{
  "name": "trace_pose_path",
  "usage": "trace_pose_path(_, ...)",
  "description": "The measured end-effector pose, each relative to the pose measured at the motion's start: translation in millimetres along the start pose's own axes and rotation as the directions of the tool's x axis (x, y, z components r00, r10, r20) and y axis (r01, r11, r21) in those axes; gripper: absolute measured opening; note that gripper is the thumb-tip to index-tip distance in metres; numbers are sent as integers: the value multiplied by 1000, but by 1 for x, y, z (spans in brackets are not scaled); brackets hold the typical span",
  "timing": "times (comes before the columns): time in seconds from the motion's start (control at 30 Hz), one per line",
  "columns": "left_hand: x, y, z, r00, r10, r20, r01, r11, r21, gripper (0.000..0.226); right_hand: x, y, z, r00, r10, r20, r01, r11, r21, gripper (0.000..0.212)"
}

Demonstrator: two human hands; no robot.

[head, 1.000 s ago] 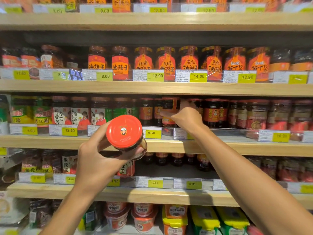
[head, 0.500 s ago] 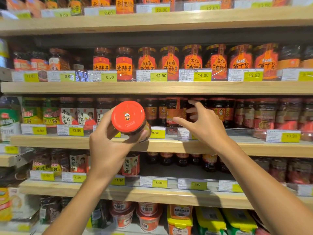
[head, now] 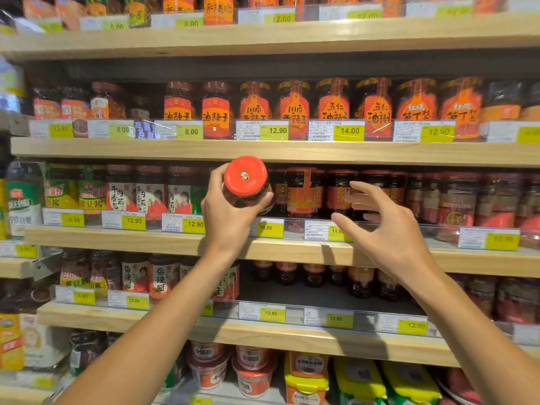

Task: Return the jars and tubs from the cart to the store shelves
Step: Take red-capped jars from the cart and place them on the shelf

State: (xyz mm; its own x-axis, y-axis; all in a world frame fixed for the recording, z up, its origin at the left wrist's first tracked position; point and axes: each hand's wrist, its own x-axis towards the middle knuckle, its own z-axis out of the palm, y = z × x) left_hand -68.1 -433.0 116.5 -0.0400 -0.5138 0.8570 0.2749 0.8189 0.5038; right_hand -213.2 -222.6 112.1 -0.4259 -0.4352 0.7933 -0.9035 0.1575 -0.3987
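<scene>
- At the middle shelf (head: 175, 239), the left hand (head: 226, 220) has its fingers (head: 264, 198) curled round a jar (head: 247, 184), its red lid (head: 245, 176) tilted toward us and dark contents showing through the glass.
- Just right of it, the right hand (head: 385, 229) hovers with fingers spread and loosely bent, holding nothing.
- Behind both hands stand rows of dark sauce jars (head: 304, 191) with red labels, close-packed, fronted by a clear rail of yellow price tags (head: 270, 228).
- One shelf down, a gap opens before small dark jars (head: 312, 274).
- Lowest of all sit red tubs (head: 252, 372) and yellow-lidded tubs (head: 305, 375).
</scene>
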Motion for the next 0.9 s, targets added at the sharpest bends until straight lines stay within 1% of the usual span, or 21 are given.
trace_pose_path(0.1,2,-8,7,998,-55,3,55,997,59,72,-3,8,-3,1000,-8,-2,8,1000,29,65)
trace_pose_path(0.17,5,-11,10,995,-99,8,97,988,121,63,-4,13,-4,1000,-12,-2,12,999,34,62)
trace_pose_path(0.27,11,-13,14,991,-129,47,115,964,240,48,-5,16,-6,1000,-7,12,6,999,38,59)
trace_pose_path(0.3,14,-13,15,989,-141,43,125,954,272,48,-5,17,-6,1000,-8,13,7,999,36,59)
trace_pose_path(0.37,21,-13,19,985,-167,29,146,923,356,58,-5,18,-6,1000,-13,10,13,999,34,57)
trace_pose_path(0.4,24,-12,21,982,-187,31,158,900,407,63,-5,19,-5,1000,-15,10,15,999,31,57)
trace_pose_path(0.47,33,-12,24,972,-228,55,172,852,495,66,-5,19,-4,1000,-19,10,19,999,28,57)
trace_pose_path(0.67,43,-4,35,949,-277,154,106,735,670,75,-4,20,1,1000,-19,8,19,999,34,57)
trace_pose_path(0.77,44,-5,37,939,-268,214,30,685,728,72,-4,22,3,1000,-20,19,19,999,34,58)
trace_pose_path(0.9,36,-7,26,920,-294,261,-22,623,782,65,-8,23,0,999,-30,33,29,999,35,60)
